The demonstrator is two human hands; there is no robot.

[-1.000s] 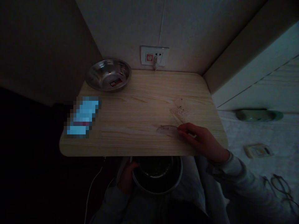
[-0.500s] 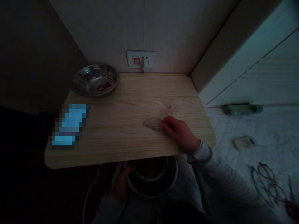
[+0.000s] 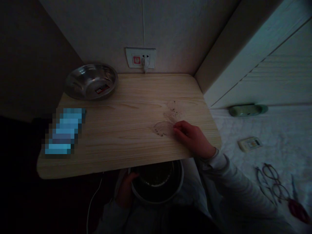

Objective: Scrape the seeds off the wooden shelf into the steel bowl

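Observation:
My right hand (image 3: 192,137) rests low over the wood-look table (image 3: 122,130), its thumb and index finger pinched together. From the fingertips extends a thin, see-through, purplish piece (image 3: 162,128), lying flat with dark specks at its left side; its kind is unclear. Just beyond lies a faint patch of dark crumbs (image 3: 174,112). Below the table's front edge, my left hand (image 3: 126,188) grips the left rim of a dark round pot (image 3: 156,199) at my lap. Shadow hides most of those fingers and the pot's contents.
A steel bowl (image 3: 91,83) sits at the back left, with a blurred, lit phone (image 3: 64,131) in front. A wall socket (image 3: 140,58) holds a plug. To the right, a green case (image 3: 247,110), a small box (image 3: 250,144) and glasses (image 3: 270,174) lie on white bedding.
My right hand has shifted slightly right across the table, and the thin piece has moved with it. My left hand stays on the pot. The whole view has shifted a little.

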